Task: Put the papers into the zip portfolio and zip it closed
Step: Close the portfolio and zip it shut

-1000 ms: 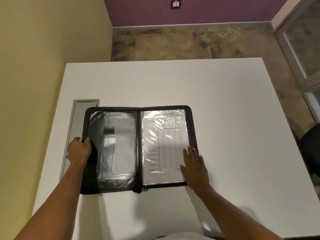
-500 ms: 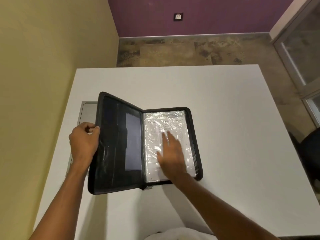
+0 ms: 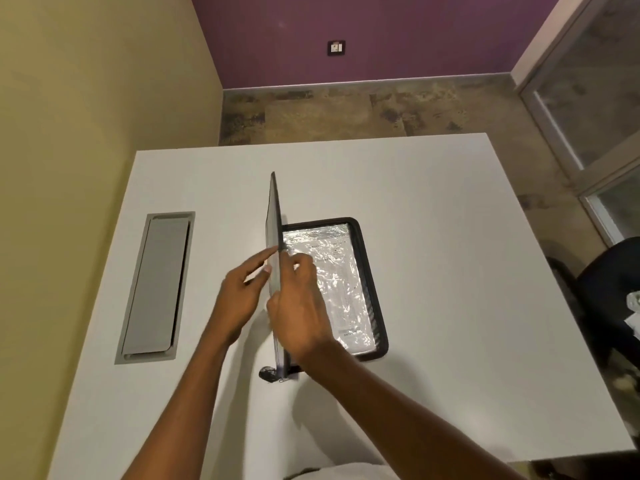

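Note:
The black zip portfolio [image 3: 367,271] lies on the white table [image 3: 433,237]. Its right half is flat and holds the papers [image 3: 341,282] in a shiny plastic sleeve. The left cover [image 3: 275,209] stands upright on its spine, seen edge-on. My left hand [image 3: 240,299] presses flat against the cover's outer side, fingers stretched out. My right hand [image 3: 299,306] is on the inner side, fingers curled around the cover's edge, and it hides the near left part of the papers. The zipper pull [image 3: 273,374] hangs at the spine's near end.
A grey recessed cable hatch [image 3: 154,285] sits in the table to the left of the portfolio. A yellow wall runs along the left side. A dark chair [image 3: 609,292] stands past the table's right edge, beside a glass door.
The left cover has swung up from lying open to standing vertical. My left hand went with it from the far left edge. My right hand left the papers and took the cover.

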`<state>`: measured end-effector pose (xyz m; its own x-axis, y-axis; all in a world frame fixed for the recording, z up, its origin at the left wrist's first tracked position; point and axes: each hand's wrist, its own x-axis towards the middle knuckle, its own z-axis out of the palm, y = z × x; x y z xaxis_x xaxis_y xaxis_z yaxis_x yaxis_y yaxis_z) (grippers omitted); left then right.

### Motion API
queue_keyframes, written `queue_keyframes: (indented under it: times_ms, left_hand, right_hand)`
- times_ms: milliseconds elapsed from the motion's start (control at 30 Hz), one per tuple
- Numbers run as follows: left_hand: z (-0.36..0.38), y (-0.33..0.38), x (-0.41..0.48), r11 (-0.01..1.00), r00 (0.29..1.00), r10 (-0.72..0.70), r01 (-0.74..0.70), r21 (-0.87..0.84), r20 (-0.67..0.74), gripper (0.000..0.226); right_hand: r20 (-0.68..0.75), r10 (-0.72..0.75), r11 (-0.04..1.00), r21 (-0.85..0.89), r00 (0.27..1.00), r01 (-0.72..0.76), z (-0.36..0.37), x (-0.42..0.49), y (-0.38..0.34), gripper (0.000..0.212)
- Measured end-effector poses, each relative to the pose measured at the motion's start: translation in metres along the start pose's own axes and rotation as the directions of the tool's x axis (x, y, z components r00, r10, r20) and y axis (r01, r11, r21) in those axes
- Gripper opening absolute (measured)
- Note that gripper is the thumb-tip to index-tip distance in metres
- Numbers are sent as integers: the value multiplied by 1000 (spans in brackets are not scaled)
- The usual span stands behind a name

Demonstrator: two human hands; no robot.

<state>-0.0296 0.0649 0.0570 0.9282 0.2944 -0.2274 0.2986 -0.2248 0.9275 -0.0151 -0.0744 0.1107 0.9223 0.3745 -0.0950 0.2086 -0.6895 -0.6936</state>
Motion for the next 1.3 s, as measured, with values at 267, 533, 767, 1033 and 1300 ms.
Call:
queue_keyframes:
  times_ms: [267,533,767,1033,1300]
  left_hand:
    - [80,-27,12,947,962,31,-115,301,271,65]
    - [154,-57,41,787,953,-145,-51,615,265,72]
    - [195,-81,43,578,961,-187,-58,814,202,68]
    - [186,-87,30,571,964,-128,-120,812,232,65]
    - [135,-106,-41,647,987,-112,-15,763,115,62]
  right_hand:
    - [-156,143,989,-22,977,-148,-21,1,106,57]
    - [-11,404,913,-60,915,-403,-6,24,200,77]
    - [73,407,870,-334,910,-363,14,24,231,72]
    - [150,317,828,-526,936,-197,20,10,237,76]
    - [152,201,792,-607,968,-69,35,-28,202,62]
